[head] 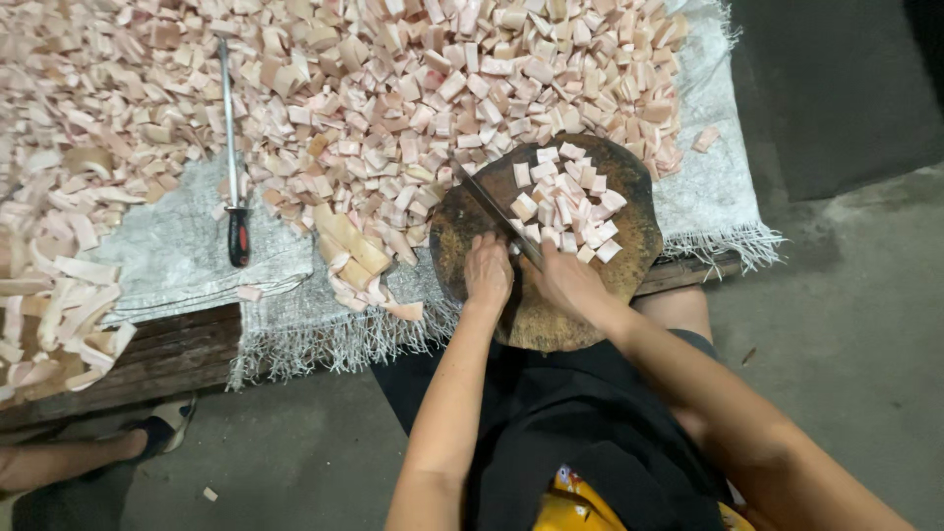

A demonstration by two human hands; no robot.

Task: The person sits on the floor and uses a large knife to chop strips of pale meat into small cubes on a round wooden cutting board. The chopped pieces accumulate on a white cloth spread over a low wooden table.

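Note:
A round dark wooden chopping board (629,261) lies at the table's near edge. Small pink-white meat cubes (565,202) are heaped on its far right part. My right hand (565,280) grips the handle of a cleaver (487,202), whose blade lies flat across the board toward the upper left, beside the cubes. My left hand (488,270) rests on the board just left of the blade, fingers curled, touching the board's surface; whether anything is under it cannot be told.
A huge heap of cut cubes (393,79) covers a white woven sheet (708,187). Uncut strips (349,246) lie left of the board, more strips (69,305) at far left. A sharpening steel with a black handle (236,211) lies on the sheet. Another person's sandalled foot (162,428) is at lower left.

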